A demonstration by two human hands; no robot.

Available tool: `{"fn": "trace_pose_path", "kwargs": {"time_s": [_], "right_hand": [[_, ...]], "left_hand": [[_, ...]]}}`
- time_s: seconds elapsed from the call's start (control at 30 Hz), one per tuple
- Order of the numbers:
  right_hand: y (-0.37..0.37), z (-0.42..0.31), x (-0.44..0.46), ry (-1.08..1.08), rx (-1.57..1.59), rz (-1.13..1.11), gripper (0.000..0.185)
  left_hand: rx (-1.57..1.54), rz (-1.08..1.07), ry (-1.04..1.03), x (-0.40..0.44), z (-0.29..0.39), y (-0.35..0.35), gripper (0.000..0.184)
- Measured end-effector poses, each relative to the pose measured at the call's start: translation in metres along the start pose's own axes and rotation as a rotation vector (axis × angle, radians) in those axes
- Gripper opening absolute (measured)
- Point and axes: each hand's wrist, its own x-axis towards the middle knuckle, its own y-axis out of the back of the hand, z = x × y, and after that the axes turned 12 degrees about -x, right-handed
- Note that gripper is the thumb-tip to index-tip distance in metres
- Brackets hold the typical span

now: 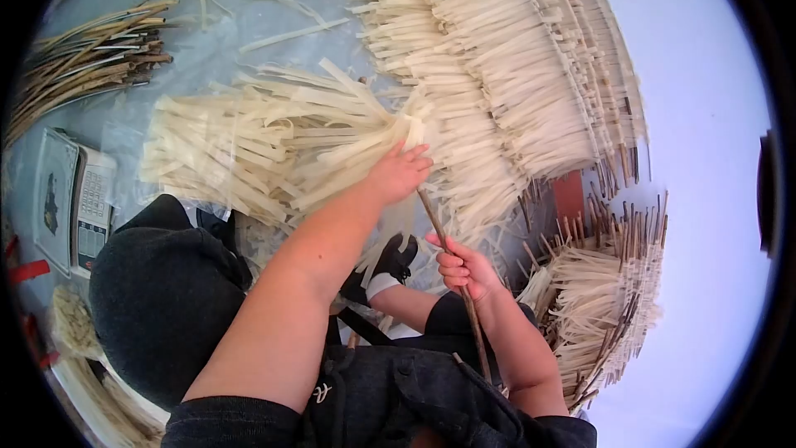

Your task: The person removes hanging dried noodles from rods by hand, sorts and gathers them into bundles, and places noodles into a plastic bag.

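Observation:
My left hand (402, 171) rests with fingers spread on a bunch of pale, flat, noodle-like strips (365, 149), at the upper end of a thin brown stick (434, 216). Its thumb and palm side are hidden. Lower down, the fingers of my right hand (466, 269) are wrapped round the same stick, which slants down towards my lap. A heap of loose strips (207, 145) spreads to the left of my left hand. Rows of similar strips hung on sticks (497, 58) lie just beyond, up to the right.
A digital scale (93, 199) stands at the left, below a bundle of brown sticks (99, 58). Another stack of strip-laden sticks (593, 307) is at my right. A dark cap (166, 315) sits beside my left arm. A shoe (394, 257) shows between my arms.

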Motion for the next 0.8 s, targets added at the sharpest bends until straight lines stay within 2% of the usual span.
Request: {"fn": "trace_pose_path", "kwargs": {"time_s": [0.1,0.17,0.2,0.23,0.3,0.37,0.4,0.43,0.47,0.53,0.57,0.6,0.67,0.8], "right_hand": [[-0.005,0.006,0.002,0.005,-0.139,0.116,0.032],[-0.006,0.009,0.008,0.160,-0.944,0.529,0.029],[-0.007,0.010,0.012,0.372,-1.366,0.734,0.029],[-0.008,0.011,0.012,0.545,-1.603,0.849,0.030],[-0.012,0.012,0.012,0.660,-1.757,0.947,0.030],[-0.007,0.014,0.016,0.668,-1.631,0.873,0.030],[-0.006,0.010,0.017,0.593,-1.436,0.762,0.030],[-0.016,0.000,0.010,0.296,-0.993,0.578,0.031],[-0.021,-0.007,0.004,0.086,-0.610,0.417,0.031],[-0.007,-0.002,-0.001,0.004,-0.267,0.232,0.033],[-0.003,-0.003,-0.001,-0.065,0.062,0.035,0.035],[-0.003,-0.003,-0.002,-0.062,0.056,0.032,0.035],[-0.002,0.007,-0.011,-0.112,0.369,-0.100,0.039],[0.003,0.021,-0.039,-0.121,0.315,-0.066,0.038]], "left_hand": [[0.004,0.007,0.006,0.000,0.000,-0.002,0.032],[-0.017,-0.018,0.031,0.001,0.004,0.004,0.032],[-0.024,-0.060,0.097,0.005,0.004,0.011,0.031],[-0.032,-0.102,0.167,0.008,0.004,0.014,0.030],[-0.013,-0.052,0.146,0.008,0.000,0.009,0.029],[0.012,-0.008,0.123,0.003,-0.004,0.004,0.028],[-0.036,0.098,0.100,-0.002,-0.003,0.002,0.026],[-0.083,0.204,0.076,-0.006,-0.002,0.001,0.024],[-0.087,0.200,0.076,-0.006,-0.003,0.002,0.024],[-0.021,0.144,0.089,-0.006,-0.001,0.004,0.020],[-0.018,0.147,0.090,-0.006,-0.002,0.004,0.020],[-0.026,0.124,0.086,-0.006,-0.004,0.004,0.019],[-0.038,0.096,0.079,-0.005,-0.006,0.003,0.018],[-0.073,0.004,0.139,-0.003,-0.005,0.000,0.018]]}}
